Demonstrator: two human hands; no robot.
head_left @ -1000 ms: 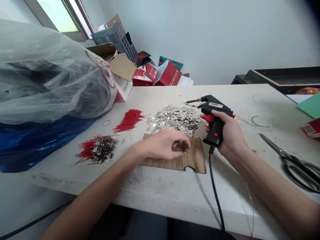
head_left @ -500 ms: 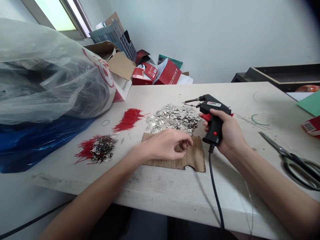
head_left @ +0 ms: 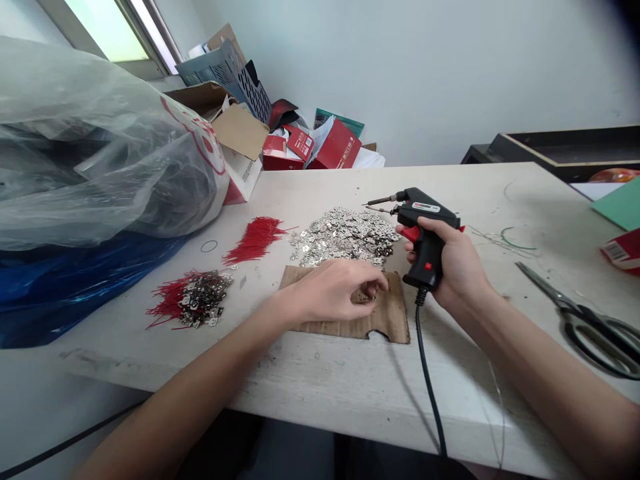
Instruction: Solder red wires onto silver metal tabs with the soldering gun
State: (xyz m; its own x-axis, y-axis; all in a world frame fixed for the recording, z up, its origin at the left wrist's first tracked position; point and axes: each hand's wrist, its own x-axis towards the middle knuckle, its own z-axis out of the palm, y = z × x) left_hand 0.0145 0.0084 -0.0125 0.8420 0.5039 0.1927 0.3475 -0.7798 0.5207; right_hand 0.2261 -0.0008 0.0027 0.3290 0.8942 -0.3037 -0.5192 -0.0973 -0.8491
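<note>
My right hand (head_left: 457, 257) is wrapped round the grip of a black soldering gun (head_left: 425, 233) with red buttons, its tip pointing left above the table. Over a piece of brown cardboard (head_left: 395, 313), my left hand (head_left: 343, 290) is curled with its fingers closed; whatever they hold is hidden or too small to name. Behind the cardboard lies a heap of small silvery metal tabs (head_left: 345, 233). A bundle of short red wires (head_left: 254, 240) rests to its left. Nearer me on the left is a pile of red wires with metal tabs at their ends (head_left: 193, 298).
Scissors (head_left: 580, 320) lie on the white table (head_left: 310, 393) at the right. A large plastic bag (head_left: 110, 153) bulges over the left side. Red boxes (head_left: 335, 145) stand at the back. The gun's black cord (head_left: 427, 373) runs over the front edge.
My left hand has shifted very slightly to the right over the cardboard. The soldering gun stays in my right hand, and the view has moved a little.
</note>
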